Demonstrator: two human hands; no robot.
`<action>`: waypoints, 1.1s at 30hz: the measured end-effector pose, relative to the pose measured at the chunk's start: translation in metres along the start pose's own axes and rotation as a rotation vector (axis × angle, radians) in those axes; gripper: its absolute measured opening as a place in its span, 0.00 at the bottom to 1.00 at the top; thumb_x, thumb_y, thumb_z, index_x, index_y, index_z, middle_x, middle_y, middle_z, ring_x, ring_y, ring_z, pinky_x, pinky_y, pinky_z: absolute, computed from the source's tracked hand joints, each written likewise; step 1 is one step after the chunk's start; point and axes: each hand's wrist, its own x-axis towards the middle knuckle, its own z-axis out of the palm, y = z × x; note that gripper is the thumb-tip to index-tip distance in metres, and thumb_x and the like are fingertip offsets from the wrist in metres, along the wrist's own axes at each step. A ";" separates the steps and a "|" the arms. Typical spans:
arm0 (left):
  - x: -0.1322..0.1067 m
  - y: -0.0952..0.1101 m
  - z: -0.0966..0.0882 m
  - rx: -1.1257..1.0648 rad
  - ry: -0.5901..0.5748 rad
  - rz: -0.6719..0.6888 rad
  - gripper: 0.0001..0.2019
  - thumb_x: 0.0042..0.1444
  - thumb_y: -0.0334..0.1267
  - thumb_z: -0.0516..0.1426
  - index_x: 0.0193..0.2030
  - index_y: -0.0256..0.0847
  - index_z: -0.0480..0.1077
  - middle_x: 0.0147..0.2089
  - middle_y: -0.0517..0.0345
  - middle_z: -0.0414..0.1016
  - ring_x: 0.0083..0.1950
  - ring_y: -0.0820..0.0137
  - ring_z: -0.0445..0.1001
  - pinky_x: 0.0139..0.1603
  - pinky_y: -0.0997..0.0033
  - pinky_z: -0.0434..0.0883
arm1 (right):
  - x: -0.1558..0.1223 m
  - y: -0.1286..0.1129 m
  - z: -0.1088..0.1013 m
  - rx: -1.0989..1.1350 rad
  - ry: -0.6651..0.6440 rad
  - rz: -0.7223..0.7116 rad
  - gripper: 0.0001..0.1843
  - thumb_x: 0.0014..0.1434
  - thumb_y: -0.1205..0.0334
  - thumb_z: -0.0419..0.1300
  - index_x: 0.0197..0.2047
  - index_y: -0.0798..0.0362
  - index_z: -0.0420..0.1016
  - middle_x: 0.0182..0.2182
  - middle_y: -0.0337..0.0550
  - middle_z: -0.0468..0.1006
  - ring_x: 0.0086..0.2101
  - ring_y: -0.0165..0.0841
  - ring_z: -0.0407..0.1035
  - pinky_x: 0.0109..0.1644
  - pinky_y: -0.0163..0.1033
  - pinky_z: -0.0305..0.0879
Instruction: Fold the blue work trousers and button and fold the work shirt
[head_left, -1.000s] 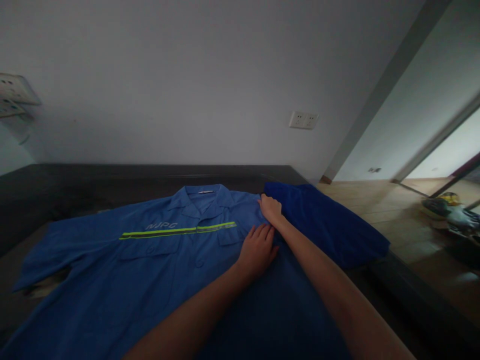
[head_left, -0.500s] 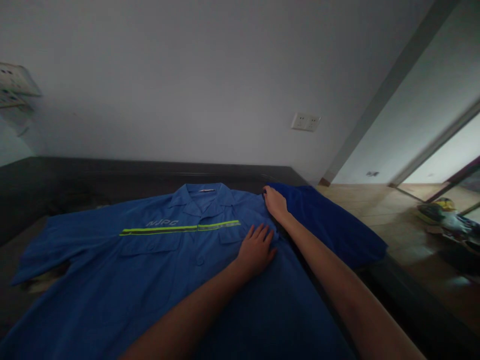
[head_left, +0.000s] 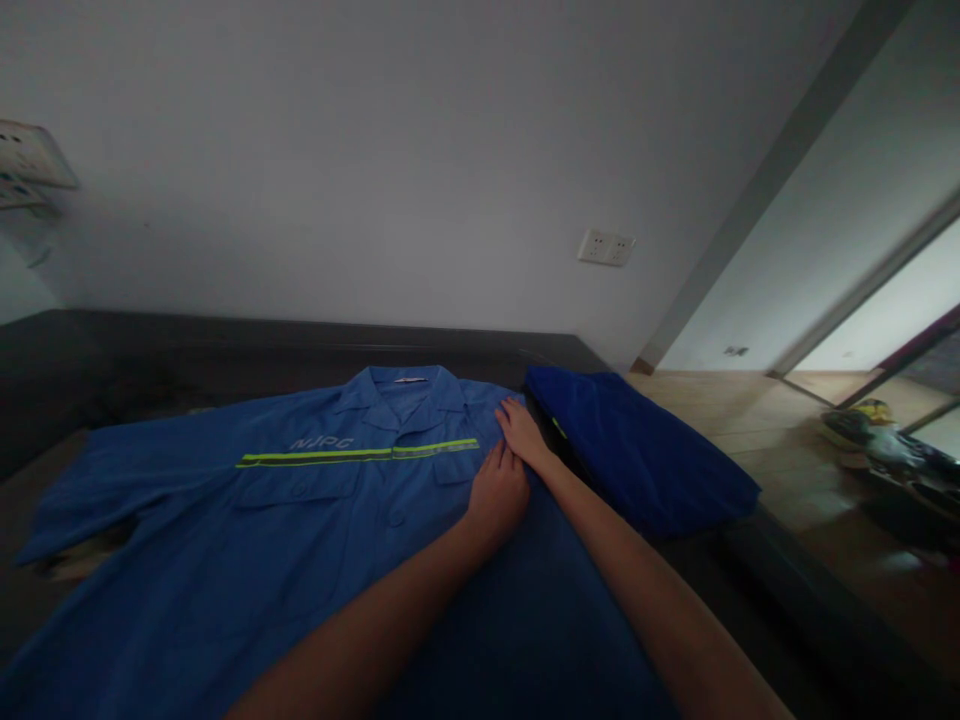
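Note:
A blue short-sleeved work shirt point(head_left: 307, 560) lies front up, with a collar, buttons, chest pockets, the letters NJPC and a yellow-green reflective stripe. One sleeve spreads out at the left; the other does not show stretched out at the right. My left hand point(head_left: 501, 492) is bent on the shirt beside the right-hand chest pocket, its fingers closed at the cloth. Just above it, my right hand point(head_left: 523, 432) rests by the shoulder edge, fingers extended over the fabric. Their fingertips nearly meet. What lies under both hands is hidden.
A darker blue folded garment point(head_left: 645, 455) lies to the right on the dark surface point(head_left: 330, 336). Behind is a wall with a double socket point(head_left: 606, 247); more sockets point(head_left: 30, 155) are at the left. Items in a heap point(head_left: 892, 450) lie on the floor at the far right.
My right hand has moved left from the shoulder's outer edge onto the shirt. My left hand's spread fingers have drawn together beside it. More of the darker garment's edge now shows.

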 end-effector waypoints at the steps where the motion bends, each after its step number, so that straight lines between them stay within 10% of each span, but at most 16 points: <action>1: 0.000 0.000 0.000 0.006 0.000 0.002 0.22 0.59 0.30 0.49 0.59 0.23 0.64 0.60 0.33 0.67 0.65 0.55 0.62 0.64 0.55 0.61 | -0.001 0.000 0.000 0.001 -0.004 -0.018 0.24 0.69 0.59 0.43 0.62 0.62 0.63 0.63 0.54 0.60 0.63 0.37 0.51 0.66 0.44 0.44; 16: 0.000 -0.002 -0.010 0.019 -0.119 -0.182 0.39 0.56 0.52 0.54 0.63 0.16 0.56 0.66 0.24 0.54 0.69 0.46 0.51 0.68 0.50 0.51 | 0.000 0.010 0.012 -0.144 0.003 0.008 0.28 0.69 0.55 0.44 0.67 0.59 0.56 0.67 0.61 0.49 0.66 0.47 0.40 0.65 0.55 0.41; 22: 0.005 -0.020 -0.036 -0.092 -0.111 -0.118 0.34 0.55 0.55 0.56 0.58 0.25 0.65 0.58 0.32 0.68 0.61 0.52 0.66 0.60 0.58 0.65 | 0.001 0.007 0.014 -0.206 -0.051 0.038 0.31 0.67 0.50 0.44 0.68 0.54 0.52 0.66 0.61 0.50 0.65 0.49 0.42 0.64 0.60 0.42; 27: -0.016 -0.099 -0.104 -0.053 0.009 -0.232 0.24 0.59 0.44 0.55 0.61 0.36 0.63 0.62 0.47 0.65 0.62 0.63 0.64 0.63 0.67 0.62 | -0.003 0.005 0.010 -0.207 -0.009 0.030 0.30 0.68 0.50 0.41 0.68 0.53 0.53 0.68 0.58 0.46 0.65 0.50 0.40 0.63 0.60 0.43; 33: -0.118 -0.242 -0.220 0.086 0.110 -0.748 0.16 0.61 0.33 0.53 0.55 0.33 0.67 0.59 0.42 0.66 0.63 0.59 0.63 0.64 0.63 0.58 | -0.019 -0.024 -0.019 -0.211 0.325 -0.198 0.28 0.67 0.54 0.41 0.66 0.54 0.57 0.68 0.53 0.46 0.66 0.45 0.36 0.65 0.60 0.38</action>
